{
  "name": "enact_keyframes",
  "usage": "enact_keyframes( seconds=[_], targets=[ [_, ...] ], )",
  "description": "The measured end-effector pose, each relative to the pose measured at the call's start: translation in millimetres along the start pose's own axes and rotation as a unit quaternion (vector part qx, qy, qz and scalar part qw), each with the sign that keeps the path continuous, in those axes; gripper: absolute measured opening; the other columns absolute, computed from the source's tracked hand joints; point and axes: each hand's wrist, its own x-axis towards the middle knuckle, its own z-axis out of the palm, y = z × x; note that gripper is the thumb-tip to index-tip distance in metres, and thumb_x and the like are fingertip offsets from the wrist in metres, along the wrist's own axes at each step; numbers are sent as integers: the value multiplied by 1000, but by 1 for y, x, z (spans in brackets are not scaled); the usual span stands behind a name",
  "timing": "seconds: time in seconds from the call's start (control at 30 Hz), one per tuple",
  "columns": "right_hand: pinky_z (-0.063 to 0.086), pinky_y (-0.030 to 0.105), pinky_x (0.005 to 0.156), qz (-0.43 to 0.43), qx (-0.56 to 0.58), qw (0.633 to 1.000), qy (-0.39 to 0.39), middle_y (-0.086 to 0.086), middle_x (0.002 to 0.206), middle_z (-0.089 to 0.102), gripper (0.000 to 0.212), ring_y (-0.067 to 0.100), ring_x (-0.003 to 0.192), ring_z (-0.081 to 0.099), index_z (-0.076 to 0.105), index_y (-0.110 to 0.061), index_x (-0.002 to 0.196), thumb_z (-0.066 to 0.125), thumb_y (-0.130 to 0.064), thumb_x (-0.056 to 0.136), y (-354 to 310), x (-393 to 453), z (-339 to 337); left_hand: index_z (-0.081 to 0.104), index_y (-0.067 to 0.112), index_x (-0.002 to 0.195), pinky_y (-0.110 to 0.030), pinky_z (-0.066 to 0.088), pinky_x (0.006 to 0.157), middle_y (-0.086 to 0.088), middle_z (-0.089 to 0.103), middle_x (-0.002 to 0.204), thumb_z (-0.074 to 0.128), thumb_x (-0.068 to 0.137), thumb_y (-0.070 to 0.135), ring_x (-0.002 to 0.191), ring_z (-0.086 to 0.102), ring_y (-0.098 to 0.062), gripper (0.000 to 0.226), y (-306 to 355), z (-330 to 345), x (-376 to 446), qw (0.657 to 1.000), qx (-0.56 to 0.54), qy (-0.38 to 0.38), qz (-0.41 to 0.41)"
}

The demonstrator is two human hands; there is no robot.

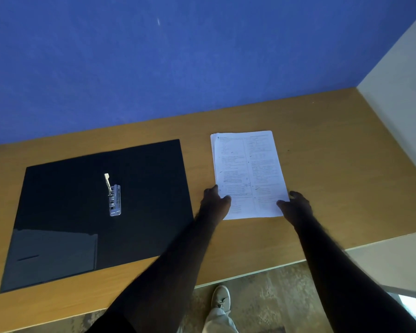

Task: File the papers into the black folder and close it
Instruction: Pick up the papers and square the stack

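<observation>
The papers [249, 174] lie flat on the table [322, 164], just right of the black folder [101, 207], not touching it. The folder is spread open, its metal clip mechanism [113, 198] exposed at the centre with the lever raised, presumably so the sheets can be dropped on. The stack is taken at its near corners: the left hand [214, 200] is pinched on the near-left edge, thumb over the top sheet; the right hand [296, 205] is set at the near-right corner, thumb on the paper. Whether the right grip is fully closed cannot be told. The two-sided hold probably serves to keep the sheets squared. Nothing is filed yet.
</observation>
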Motion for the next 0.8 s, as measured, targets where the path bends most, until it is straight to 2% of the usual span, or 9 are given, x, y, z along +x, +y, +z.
enact_keyframes(
  seconds=[0.13,0.3,0.5,0.63,0.7,0.77,0.8],
  targets=[
    [58,52,87,0,50,998,-37,10,114,69,39,32,97,66,61,-7,123,66,-19,86,2,7,-2,59,25,129,-40,60,84,4,62,132,47,75,34,104,66,-19,56,14,-11,-17,999,-34,-6,11],
    [59,53,86,20,145,985,-88,13,108,66,26,32,92,65,58,-5,118,62,-11,93,0,11,-6,61,19,131,-29,58,77,5,66,132,50,85,20,107,66,-18,47,18,-16,-22,997,-56,-21,43],
    [59,38,70,7,234,963,-133,15,118,65,35,32,99,65,55,-5,128,64,-8,95,3,9,-16,69,18,113,-27,54,71,6,71,110,53,85,11,95,67,-17,33,15,-26,-12,998,-66,-9,16],
    [61,29,61,-48,280,945,-159,14,122,61,37,28,102,63,52,-1,130,65,-10,96,10,-1,-21,68,15,117,-25,52,64,3,69,110,59,89,15,92,67,-20,30,20,-36,3,992,-128,14,-14],
    [62,29,64,-75,287,937,-182,14,125,61,45,28,104,64,52,-2,130,71,-17,91,15,-3,-20,69,14,107,-32,56,78,-3,71,113,62,90,13,96,68,-23,18,25,-42,11,978,-205,5,-34],
    [61,45,82,-69,302,928,-209,15,127,65,74,35,111,64,57,-9,129,89,-38,69,21,-5,-18,70,11,107,-44,57,91,-9,73,115,64,88,9,100,70,-28,20,32,-52,16,961,-273,-2,-35],
    [58,50,88,-69,308,922,-225,13,126,68,87,36,114,64,59,-12,128,93,-46,56,23,-5,-17,70,10,111,-49,56,93,-11,73,115,64,88,8,101,71,-30,24,34,-58,19,957,-288,-1,-34]
  ],
)
